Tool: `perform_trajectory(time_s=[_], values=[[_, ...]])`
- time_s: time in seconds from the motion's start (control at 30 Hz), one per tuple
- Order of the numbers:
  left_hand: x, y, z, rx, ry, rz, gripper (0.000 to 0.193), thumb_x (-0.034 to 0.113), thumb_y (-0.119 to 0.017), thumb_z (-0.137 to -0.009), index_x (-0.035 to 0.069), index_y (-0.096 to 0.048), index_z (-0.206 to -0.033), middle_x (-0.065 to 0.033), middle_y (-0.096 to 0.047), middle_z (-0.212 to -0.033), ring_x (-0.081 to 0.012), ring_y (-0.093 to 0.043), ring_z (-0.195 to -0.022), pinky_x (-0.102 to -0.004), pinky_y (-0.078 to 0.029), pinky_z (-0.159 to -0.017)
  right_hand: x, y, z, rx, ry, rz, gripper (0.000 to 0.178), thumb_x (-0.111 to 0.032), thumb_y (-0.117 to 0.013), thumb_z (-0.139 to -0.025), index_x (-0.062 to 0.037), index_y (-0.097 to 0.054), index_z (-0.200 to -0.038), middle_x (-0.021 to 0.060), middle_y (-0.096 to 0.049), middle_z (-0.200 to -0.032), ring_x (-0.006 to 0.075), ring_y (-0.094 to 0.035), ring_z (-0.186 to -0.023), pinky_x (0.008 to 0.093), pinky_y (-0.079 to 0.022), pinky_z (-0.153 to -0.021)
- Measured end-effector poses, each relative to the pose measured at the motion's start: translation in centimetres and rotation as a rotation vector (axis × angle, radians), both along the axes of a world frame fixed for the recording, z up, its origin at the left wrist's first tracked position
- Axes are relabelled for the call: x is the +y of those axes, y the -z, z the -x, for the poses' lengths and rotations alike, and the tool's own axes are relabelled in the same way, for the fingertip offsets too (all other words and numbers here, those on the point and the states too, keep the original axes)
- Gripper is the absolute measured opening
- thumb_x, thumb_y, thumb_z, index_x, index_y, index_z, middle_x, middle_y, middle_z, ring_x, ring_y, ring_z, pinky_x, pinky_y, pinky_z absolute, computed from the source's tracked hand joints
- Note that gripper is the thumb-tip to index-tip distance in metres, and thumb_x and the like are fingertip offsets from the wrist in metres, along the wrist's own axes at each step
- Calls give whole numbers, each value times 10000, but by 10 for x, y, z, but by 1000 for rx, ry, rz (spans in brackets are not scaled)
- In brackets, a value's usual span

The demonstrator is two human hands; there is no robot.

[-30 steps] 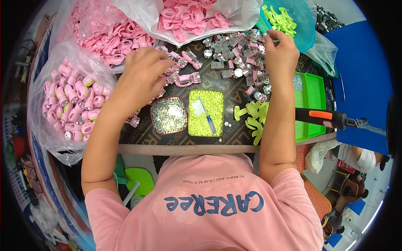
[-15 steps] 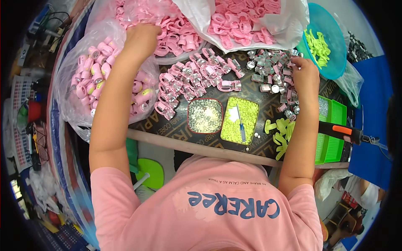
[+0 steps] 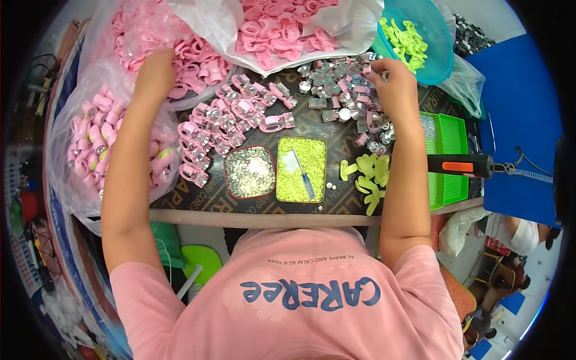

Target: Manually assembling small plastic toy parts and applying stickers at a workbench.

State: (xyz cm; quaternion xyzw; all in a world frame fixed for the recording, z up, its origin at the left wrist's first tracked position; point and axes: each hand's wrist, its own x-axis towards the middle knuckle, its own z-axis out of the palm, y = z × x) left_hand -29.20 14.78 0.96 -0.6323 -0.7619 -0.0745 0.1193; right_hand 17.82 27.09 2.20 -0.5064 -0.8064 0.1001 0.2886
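Left arm: stretched far forward and to the left, the left hand lying on a heap of pink plastic shells in an open clear bag; whether its fingers close on a piece I cannot tell.
Right arm: raised straight ahead, the right hand bent down at the wrist, fingertips pinching into a pile of small silver metal parts; a firm grasp cannot be made out.
Tabletop: a dark patterned tabletop, crowded, with a pale front edge just above the person's pink shirt.
Middle: a group of assembled pink pieces with shiny inserts lies between the hands, near two small trays: one of silver discs, one of yellow-green bits with a blue-handled tool across it.
Right side: loose lime-green clips, a green tray, a teal bowl of more clips.
Left side: a bag of finished pink pieces.
Room: cluttered floor, blue panel on the right.
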Motion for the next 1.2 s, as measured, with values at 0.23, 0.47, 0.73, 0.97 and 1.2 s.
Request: perform_trajectory(time_s=[0.23, 0.47, 0.73, 0.97, 1.2], values=[[-33, -45, -87, -1514, 7, 54, 302, 167, -643, -987, 75, -629, -1275, -58, -696, -932, -139, -660, -736, -300, -524, -653, 15, 5, -21, 591, 50, 238, 353, -174, -753, -917, -10, -685, -1222, 70, -751, -950, 115, -663, -797, 271, -528, -722], [-68, -24, -181, -2179, 71, 358, 320, 121, -674, -974, 52, -610, -1279, -31, -678, -1067, -55, -566, -722, -197, -468, -613, 3, -20, -19, 1054, -28, 519, 272, -37, -664, -941, 50, -627, -1195, 110, -700, -965, 226, -726, -819, 314, -585, -674], [-84, -7, -251, -2056, 273, 313, 384, 51, -710, -926, -40, -592, -1280, -72, -709, -1164, -114, -668, -987, -266, -536, -863, -60, -28, 6, 1163, -405, 1048, 201, 11, -617, -916, 55, -675, -1103, 163, -722, -973, 286, -747, -919, 406, -626, -785], [-92, 14, -260, -2376, 259, 196, 332, 63, -695, -972, -20, -571, -1268, -75, -682, -1133, -148, -667, -983, -281, -538, -810, -118, -13, 15, 675, -411, 947, 212, 38, -784, -838, 34, -733, -1044, 57, -745, -941, 96, -711, -838, 218, -572, -714], [-98, 12, -261, -2337, 223, 160, 292, 53, -683, -979, -16, -584, -1245, -96, -694, -1098, -157, -677, -953, -291, -558, -839, -125, -11, 12, 751, -407, 1021, 185, 64, -759, -859, 57, -727, -1041, 77, -750, -972, 110, -722, -892, 226, -585, -759]])
